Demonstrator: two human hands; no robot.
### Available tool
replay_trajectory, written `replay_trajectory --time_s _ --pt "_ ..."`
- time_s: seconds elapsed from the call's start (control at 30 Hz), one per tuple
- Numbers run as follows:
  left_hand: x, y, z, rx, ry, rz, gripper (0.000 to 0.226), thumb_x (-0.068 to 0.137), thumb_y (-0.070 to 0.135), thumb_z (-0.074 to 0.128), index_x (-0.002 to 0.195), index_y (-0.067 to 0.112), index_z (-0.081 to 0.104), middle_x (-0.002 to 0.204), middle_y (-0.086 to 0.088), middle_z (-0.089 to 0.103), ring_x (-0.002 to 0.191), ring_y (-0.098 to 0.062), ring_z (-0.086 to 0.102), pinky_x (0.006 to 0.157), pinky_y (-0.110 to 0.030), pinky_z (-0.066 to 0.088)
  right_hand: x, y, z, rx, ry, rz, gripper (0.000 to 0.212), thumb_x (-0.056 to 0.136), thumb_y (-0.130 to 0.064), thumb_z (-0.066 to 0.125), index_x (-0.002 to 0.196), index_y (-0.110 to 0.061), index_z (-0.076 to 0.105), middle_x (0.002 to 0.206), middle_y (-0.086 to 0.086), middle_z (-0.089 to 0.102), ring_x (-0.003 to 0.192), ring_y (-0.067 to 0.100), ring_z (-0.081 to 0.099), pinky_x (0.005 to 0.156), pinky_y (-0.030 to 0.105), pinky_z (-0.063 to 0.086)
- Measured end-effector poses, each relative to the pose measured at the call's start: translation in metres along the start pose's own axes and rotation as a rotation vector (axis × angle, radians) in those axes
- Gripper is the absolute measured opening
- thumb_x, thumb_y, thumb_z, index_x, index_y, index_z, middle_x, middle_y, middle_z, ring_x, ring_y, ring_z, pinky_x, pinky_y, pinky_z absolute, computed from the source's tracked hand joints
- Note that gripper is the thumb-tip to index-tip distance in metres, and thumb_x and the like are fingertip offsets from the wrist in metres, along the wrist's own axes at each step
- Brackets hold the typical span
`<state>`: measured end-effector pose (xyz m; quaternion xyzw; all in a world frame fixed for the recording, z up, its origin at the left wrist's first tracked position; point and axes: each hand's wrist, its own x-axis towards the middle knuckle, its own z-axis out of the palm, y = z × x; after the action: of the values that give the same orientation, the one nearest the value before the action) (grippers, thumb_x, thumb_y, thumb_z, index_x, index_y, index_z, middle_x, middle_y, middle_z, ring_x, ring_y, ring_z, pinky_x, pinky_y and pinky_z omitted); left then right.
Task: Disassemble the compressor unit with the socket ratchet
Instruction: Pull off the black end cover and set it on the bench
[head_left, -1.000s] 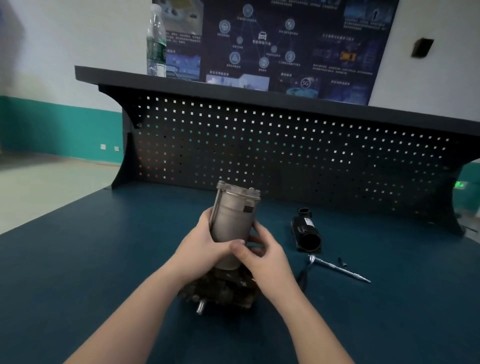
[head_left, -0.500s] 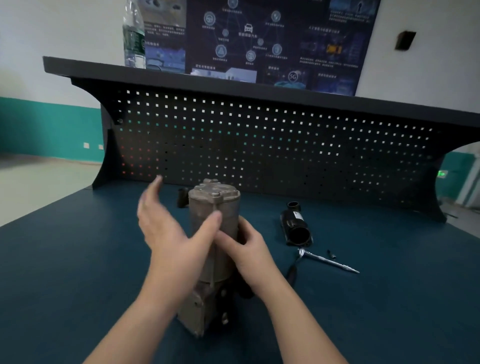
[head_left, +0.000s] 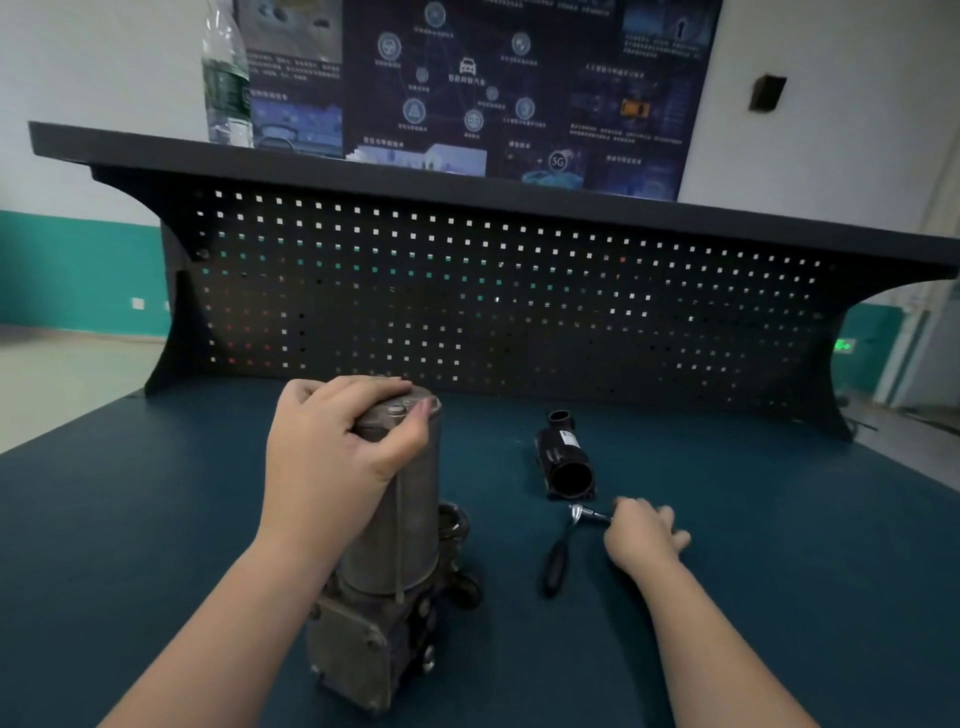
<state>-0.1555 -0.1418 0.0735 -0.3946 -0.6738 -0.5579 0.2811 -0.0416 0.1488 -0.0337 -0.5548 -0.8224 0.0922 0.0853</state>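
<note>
grey compressor unit (head_left: 395, 525) w/ left hand (head_left: 332, 447) atop

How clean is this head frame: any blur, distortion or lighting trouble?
Head view: wide-angle bending bows the shelf edge; dim, even light with soft shadows; right hand smeared by motion at the ratchet; left hand and compressor fairly sharp; poster text soft, unreadable.
</note>
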Motion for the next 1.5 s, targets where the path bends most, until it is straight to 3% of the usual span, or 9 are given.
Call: replay_trajectory --time_s 0.13,0.53,0.7,0.87,0.93,1.0,1.13,1.33,1.5 --pt "0.004 -0.002 -0.003 0.069 -0.04 0.068 0.037 0.075 0.052 0.061 0.094 0.025 0.077 0.089 0.033 0.059 0.107 -0.008 0.05 0.091 -0.002 0.03 0.008 -0.001 0.009 -0.084 0.115 -0.111 0.038 0.092 -0.005 0.042 0.108 -0.032 0.062 0.105 -0.006 0.046 0.112 0.021 0.027 0.093 0.042 0.025" --pt "0.002 -0.008 -0.025 -0.145 -0.278 0.064 0.025 0.079 0.047 0.073 0.102 0.051 0.066 0.11 0.037 0.063 0.115 -0.005 0.046 0.098 -0.015 0.034 -0.021 0.001 -0.027 0.246 0.448 -0.389 0.022 0.101 -0.024 0.048 0.115 -0.028 0.065 0.105 -0.007 0.058 0.106 0.018 0.043 0.087 0.037 0.023" --pt "0.011 0.0 -0.031 0.006 -0.316 0.132 0.037 0.079 0.062 0.058 0.102 0.038 0.073 0.103 0.032 0.066 0.111 0.003 0.054 0.115 -0.03 0.02 -0.058 -0.024 -0.035 0.739 0.305 -0.554 0.024 0.098 -0.012 0.054 0.1 -0.034 0.064 0.096 -0.017 0.062 0.102 0.022 0.06 0.1 0.045 0.041" --pt "0.012 0.01 -0.025 0.013 -0.279 0.087 0.027 0.083 0.051 0.054 0.091 0.034 0.073 0.091 0.028 0.068 0.1 0.002 0.057 0.102 -0.042 0.04 -0.066 -0.021 -0.04 0.834 0.226 -0.596 0.03 0.097 -0.013 0.056 0.089 -0.042 0.059 0.098 -0.008 0.067 0.104 0.022 0.058 0.102 0.045 0.04" --pt "0.005 0.01 -0.019 0.07 -0.197 0.031 0.029 0.08 0.06 0.055 0.099 0.043 0.067 0.107 0.033 0.062 0.114 0.004 0.047 0.111 -0.049 0.028 -0.063 -0.016 -0.043 0.885 0.27 -0.601 0.028 0.094 -0.014 0.061 0.084 -0.039 0.057 0.087 -0.012 0.068 0.092 0.008 0.063 0.091 0.026 0.047" --pt "-0.005 0.006 -0.015 0.016 -0.135 -0.096 0.066 0.069 0.076 0.064 0.127 0.049 0.051 0.136 0.025 0.045 0.132 -0.003 0.03 0.111 -0.038 0.027 -0.058 -0.013 -0.042 0.982 0.287 -0.567 0.026 0.094 -0.012 0.061 0.08 -0.033 0.054 0.074 -0.017 0.066 0.07 -0.006 0.061 0.068 0.011 0.044" --pt "-0.033 -0.006 -0.012 -0.275 -0.086 -0.468 0.134 0.041 0.078 0.071 0.15 0.047 0.002 0.155 0.014 0.019 0.136 -0.002 0.027 0.108 -0.026 0.023 -0.049 -0.015 -0.037 1.223 0.298 -0.348 0.028 0.099 -0.028 0.052 0.072 -0.023 0.046 0.052 -0.019 0.05 0.053 0.0 0.046 0.054 0.018 0.038" --pt "-0.048 -0.042 0.009 -0.251 -0.095 -0.64 0.129 0.065 0.037 0.088 0.146 0.051 -0.01 0.105 0.033 0.051 0.09 0.014 0.055 0.077 -0.022 0.041 -0.059 -0.029 -0.033 1.712 0.057 -0.304 0.044 0.105 -0.043 0.03 0.073 -0.015 0.042 0.045 -0.008 0.023 0.042 0.009 0.024 0.056 0.03 0.032" --pt "-0.038 -0.072 0.019 -0.38 0.058 -0.872 0.113 0.075 0.029 0.082 0.153 0.032 0.001 0.134 -0.008 0.055 0.113 -0.027 0.059 0.1 -0.048 0.047 -0.064 -0.035 -0.037 1.915 -0.107 -0.228 0.046 0.106 -0.039 0.029 0.072 -0.012 0.043 0.045 -0.005 0.027 0.042 0.01 0.027 0.058 0.031 0.038"
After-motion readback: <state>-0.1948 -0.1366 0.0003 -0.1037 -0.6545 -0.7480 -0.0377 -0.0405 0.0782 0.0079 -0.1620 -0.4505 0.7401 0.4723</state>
